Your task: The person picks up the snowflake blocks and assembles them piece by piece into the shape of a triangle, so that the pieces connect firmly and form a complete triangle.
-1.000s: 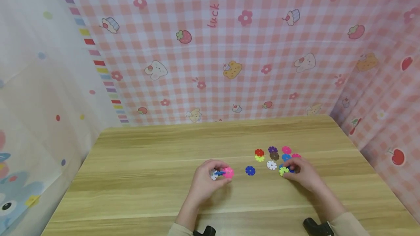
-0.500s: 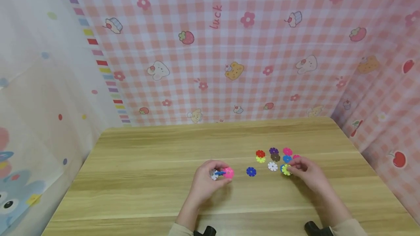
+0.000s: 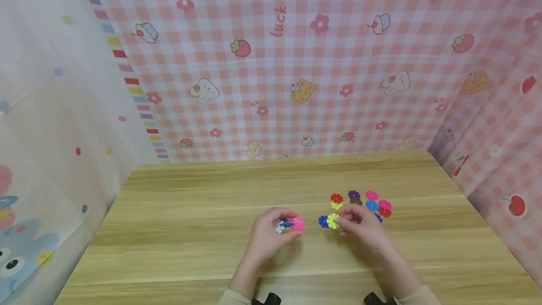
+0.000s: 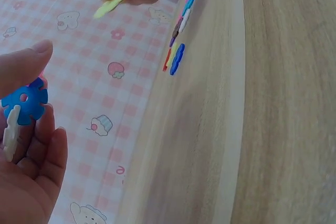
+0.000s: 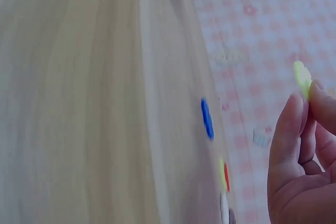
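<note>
My left hand [image 3: 271,232] holds a small joined chain of notched plastic discs: a white disc [image 4: 11,132], a blue disc [image 4: 26,102] and a pink disc [image 3: 298,223]. The blue one is slotted between the other two. Between thumb and fingertips my right hand [image 3: 364,225] pinches a yellow notched disc [image 3: 332,221] by its edge, raised above the table. In the head view that disc partly overlaps a dark blue disc [image 3: 323,221] lying on the table. A gap separates the yellow disc from the pink one.
Behind my right hand, several loose discs lie on the wooden table [image 3: 190,229]: red [image 3: 336,198], purple [image 3: 354,194], brown, light blue [image 3: 372,206] and pink [image 3: 385,204] among them. The hand covers some. A checked curtain [image 3: 254,60] hangs behind the table.
My right hand has lifted the yellow disc from the group of discs and carried it left, toward the left hand. The left hand has barely moved and keeps the joined discs.
</note>
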Tool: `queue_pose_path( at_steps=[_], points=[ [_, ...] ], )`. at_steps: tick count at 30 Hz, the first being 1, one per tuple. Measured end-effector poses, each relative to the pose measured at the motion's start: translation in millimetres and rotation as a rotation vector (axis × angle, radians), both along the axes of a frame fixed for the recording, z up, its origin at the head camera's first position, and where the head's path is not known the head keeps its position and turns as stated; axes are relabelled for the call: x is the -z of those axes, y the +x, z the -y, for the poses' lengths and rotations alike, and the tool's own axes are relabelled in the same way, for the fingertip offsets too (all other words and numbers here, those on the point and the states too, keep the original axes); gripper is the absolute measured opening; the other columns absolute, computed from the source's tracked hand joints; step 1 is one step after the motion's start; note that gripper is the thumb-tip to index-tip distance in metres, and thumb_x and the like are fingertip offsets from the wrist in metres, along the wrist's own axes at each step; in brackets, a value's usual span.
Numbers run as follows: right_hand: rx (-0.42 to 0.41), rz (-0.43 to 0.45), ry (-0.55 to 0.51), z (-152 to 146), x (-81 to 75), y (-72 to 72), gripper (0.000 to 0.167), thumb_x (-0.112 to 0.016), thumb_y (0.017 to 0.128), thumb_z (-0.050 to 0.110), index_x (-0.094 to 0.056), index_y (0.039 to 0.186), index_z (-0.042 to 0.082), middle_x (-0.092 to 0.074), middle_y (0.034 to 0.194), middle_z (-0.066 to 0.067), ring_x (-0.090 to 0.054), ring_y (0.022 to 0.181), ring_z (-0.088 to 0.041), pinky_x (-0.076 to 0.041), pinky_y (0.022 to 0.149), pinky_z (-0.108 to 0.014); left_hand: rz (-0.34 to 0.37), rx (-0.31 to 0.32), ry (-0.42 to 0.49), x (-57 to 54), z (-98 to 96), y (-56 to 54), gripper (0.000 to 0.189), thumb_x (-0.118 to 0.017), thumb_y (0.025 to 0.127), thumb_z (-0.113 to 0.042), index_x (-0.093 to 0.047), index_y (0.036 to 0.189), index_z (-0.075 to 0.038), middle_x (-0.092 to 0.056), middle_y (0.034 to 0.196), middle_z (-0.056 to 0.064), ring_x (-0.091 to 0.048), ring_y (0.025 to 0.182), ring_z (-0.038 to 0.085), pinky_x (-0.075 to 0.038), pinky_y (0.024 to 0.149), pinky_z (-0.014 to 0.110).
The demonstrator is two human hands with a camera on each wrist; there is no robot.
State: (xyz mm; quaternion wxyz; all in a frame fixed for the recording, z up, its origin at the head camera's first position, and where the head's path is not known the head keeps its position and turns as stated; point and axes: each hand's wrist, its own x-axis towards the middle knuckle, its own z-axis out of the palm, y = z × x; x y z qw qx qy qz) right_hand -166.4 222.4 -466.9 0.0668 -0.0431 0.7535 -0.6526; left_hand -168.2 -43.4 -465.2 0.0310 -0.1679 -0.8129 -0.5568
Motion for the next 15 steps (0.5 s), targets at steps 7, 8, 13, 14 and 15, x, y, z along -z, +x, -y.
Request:
queue_pose_path(
  at_steps=[7,8,13,14,15],
  points=[
    [0.016,-0.042,0.047,25,-1.1,3.7,0.022,-0.070,0.089,0.002,-0.062,0.107,-0.009,-0.067,0.091,-0.013,-0.065,0.078,-0.019,-0.058,0.072,-0.028,-0.005,-0.004,0.015,-2.1,-0.5,0.4,0.034,-0.089,0.071,-0.014,-0.075,0.102,-0.017,-0.068,0.097,-0.011,-0.062,0.095,0.012,-0.050,0.090,0.033],
    [0.029,-0.047,0.065,29,-1.2,4.2,0.022,-0.071,0.088,0.003,-0.064,0.106,-0.008,-0.067,0.090,-0.012,-0.064,0.077,-0.018,-0.057,0.072,-0.028,-0.004,-0.004,0.015,-2.3,-0.4,0.5,0.034,-0.089,0.071,-0.013,-0.075,0.102,-0.017,-0.068,0.097,-0.011,-0.062,0.095,0.012,-0.050,0.090,0.033],
    [0.082,-0.059,0.138,43,-3.3,6.4,0.017,-0.076,0.085,0.006,-0.069,0.099,-0.001,-0.069,0.087,-0.007,-0.062,0.076,-0.017,-0.054,0.069,-0.025,-0.008,-0.005,0.004,-2.6,0.2,0.5,0.033,-0.089,0.071,-0.013,-0.075,0.101,-0.017,-0.068,0.096,-0.011,-0.062,0.094,0.011,-0.049,0.089,0.032],
    [0.089,-0.059,0.143,45,-3.8,6.7,0.016,-0.076,0.085,0.007,-0.069,0.097,0.000,-0.069,0.087,-0.006,-0.062,0.076,-0.017,-0.054,0.069,-0.025,-0.008,-0.005,0.003,-2.5,0.3,0.5,0.033,-0.089,0.070,-0.013,-0.075,0.101,-0.017,-0.068,0.096,-0.011,-0.062,0.094,0.011,-0.049,0.089,0.033],
    [0.094,-0.059,0.143,47,-4.4,6.8,0.015,-0.076,0.084,0.007,-0.070,0.096,0.000,-0.069,0.086,-0.006,-0.062,0.076,-0.017,-0.054,0.069,-0.025,-0.009,-0.004,0.001,-2.5,0.5,0.6,0.033,-0.089,0.071,-0.014,-0.075,0.100,-0.017,-0.069,0.096,-0.011,-0.062,0.094,0.012,-0.049,0.089,0.033]
  ],
)
